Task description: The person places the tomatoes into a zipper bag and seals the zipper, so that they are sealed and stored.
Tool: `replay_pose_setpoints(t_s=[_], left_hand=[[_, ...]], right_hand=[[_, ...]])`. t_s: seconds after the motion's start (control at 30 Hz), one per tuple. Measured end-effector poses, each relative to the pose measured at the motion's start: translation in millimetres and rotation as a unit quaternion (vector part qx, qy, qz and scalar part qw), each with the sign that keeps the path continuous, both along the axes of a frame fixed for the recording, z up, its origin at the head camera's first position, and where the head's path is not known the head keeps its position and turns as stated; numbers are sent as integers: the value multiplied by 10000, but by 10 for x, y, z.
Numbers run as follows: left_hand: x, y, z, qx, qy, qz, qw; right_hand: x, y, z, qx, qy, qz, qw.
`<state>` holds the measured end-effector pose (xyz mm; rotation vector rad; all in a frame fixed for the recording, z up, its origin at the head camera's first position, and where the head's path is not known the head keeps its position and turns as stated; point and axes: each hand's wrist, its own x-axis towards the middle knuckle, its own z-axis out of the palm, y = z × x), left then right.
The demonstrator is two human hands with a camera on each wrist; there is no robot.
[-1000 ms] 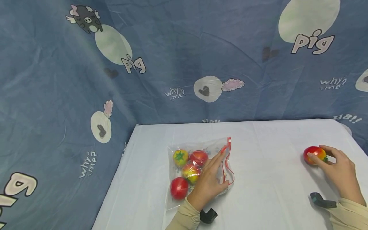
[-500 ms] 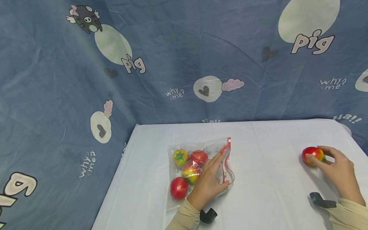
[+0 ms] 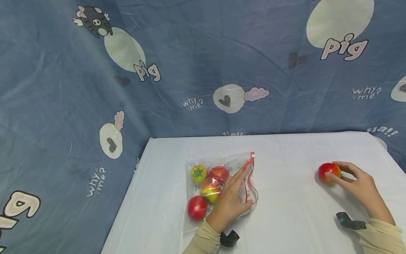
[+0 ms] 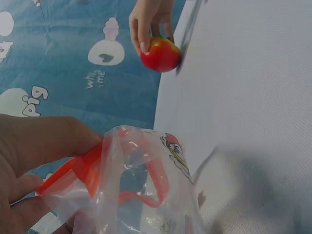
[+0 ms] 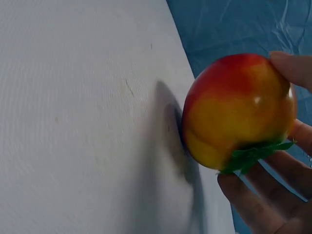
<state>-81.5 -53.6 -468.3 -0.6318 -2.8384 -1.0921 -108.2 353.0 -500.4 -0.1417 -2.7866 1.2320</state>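
Observation:
My right hand point(image 3: 360, 185) grips a shiny red-and-yellow, tomato-like fruit point(image 5: 239, 109) with green leaves at its stem end. Thumb and fingertips hold it from the right, close over the table. Near the middle, a clear plastic bag point(image 3: 196, 227) with a red zip edge lies flat with several similar fruits point(image 3: 197, 208) inside. Across its mouth rests my left hand point(image 3: 229, 199), fingers straight and thumb spread apart. In the left wrist view, the red zip edge point(image 4: 87, 168) stretches between thumb and fingers, and the mouth gapes. The left hand partly covers the bag.
A white cloth covers the table point(image 3: 285, 225). Behind it and along its left side hangs a blue printed curtain point(image 3: 190, 70). Black camera mounts point(image 3: 229, 239) stick out at both wrists.
My right hand has carried the fruit leftward across the table toward the bag, mostly in the last half second. The left hand and the bag stay where they were.

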Motion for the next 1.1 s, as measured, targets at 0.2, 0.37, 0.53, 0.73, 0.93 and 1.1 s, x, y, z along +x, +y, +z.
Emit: replay_pose_setpoints(t_s=[0.2, 0.37, 0.53, 0.73, 0.93, 1.1], left_hand=[[-1, -3, -3, 53, -42, 10, 10000], [-3, -4, -8, 105, -89, 7, 9999], [-3, -6, -4, 55, -72, 15, 10000], [5, -9, 14, 59, -111, 22, 9999], [7, -10, 15, 66, -142, 25, 9999], [6, -10, 16, 68, -167, 21, 9998]], right_hand=[[-11, -98, -3, -412, 345, 399, 9978], [-27, -210, 21, -601, 392, 635, 9954], [-39, -324, 33, -659, 330, 766, 9943], [-59, -432, 22, -633, 381, 889, 9933], [-63, -526, 21, -659, 409, 991, 9920], [-63, -616, 37, -596, 353, 1049, 9921]])
